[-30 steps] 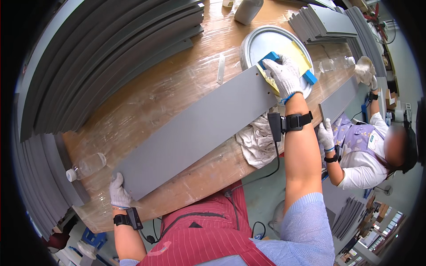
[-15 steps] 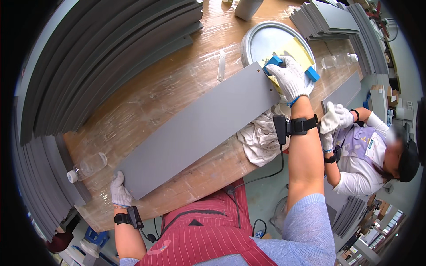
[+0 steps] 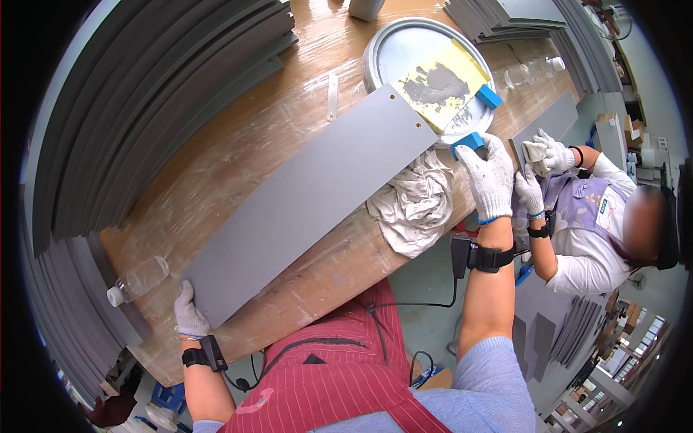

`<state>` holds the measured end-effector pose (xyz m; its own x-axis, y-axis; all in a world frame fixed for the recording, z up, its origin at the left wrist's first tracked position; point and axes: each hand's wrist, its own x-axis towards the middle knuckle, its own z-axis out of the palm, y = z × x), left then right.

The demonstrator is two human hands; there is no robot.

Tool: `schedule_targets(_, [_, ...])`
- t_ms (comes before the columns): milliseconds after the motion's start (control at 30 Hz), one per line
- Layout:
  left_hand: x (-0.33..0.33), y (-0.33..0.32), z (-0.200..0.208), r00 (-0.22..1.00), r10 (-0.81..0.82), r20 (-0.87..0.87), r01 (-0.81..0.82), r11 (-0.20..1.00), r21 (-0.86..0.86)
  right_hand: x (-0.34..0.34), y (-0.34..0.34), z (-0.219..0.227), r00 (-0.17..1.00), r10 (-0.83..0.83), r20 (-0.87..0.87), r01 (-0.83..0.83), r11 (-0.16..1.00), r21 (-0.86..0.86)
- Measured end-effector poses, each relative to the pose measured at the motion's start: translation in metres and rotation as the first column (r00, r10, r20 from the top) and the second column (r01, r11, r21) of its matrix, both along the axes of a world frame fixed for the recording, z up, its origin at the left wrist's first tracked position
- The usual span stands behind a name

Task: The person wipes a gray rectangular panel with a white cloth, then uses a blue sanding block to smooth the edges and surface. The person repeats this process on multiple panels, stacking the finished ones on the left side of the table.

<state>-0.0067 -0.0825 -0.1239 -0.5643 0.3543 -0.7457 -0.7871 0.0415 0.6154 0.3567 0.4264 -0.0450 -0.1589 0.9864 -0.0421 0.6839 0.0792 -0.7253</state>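
A long grey board (image 3: 303,209) lies slantwise across the table, with small holes at its far right end. At its near left end my gloved left hand (image 3: 189,310) grips the corner, thumb on top. My gloved right hand (image 3: 491,180) pinches a small blue block (image 3: 469,143) just off the board's right end, above the rag's edge. Beyond that end is a round whitish lid (image 3: 386,61) bearing a yellow sheet (image 3: 465,63) smeared with grey paste (image 3: 435,86). A second blue block (image 3: 489,97) rests on the sheet's right edge.
A crumpled white rag (image 3: 411,206) lies by the table's front edge. Tall stacks of grey boards (image 3: 166,108) stand at left, more (image 3: 505,18) at back right. Clear plastic bottles (image 3: 144,278) and a flat metal strip (image 3: 332,97) lie about. At right a co-worker (image 3: 585,224) wipes another board.
My right hand has moved off the yellow sheet toward me with the blue block, uncovering the grey paste. The left hand keeps its hold. The view has shifted slightly.
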Motion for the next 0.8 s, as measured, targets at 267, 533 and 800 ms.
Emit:
schedule_targets(267, [-0.005,0.0,0.0,0.999,-0.029,-0.022,0.028,0.999,-0.028,-0.032,-0.021,-0.011,0.986,-0.099,-0.134,0.117,0.985,0.131])
schedule_targets(533, [-0.003,0.001,-0.001,0.999,-0.025,-0.021,0.025,1.0,-0.01,-0.036,-0.025,-0.027,0.98,-0.147,-0.136,0.18,0.945,0.275])
schedule_targets(800, [-0.004,-0.002,-0.007,0.999,-0.024,-0.03,0.025,1.0,0.011,-0.042,-0.048,-0.025,0.987,-0.136,-0.087,0.157,0.938,0.308])
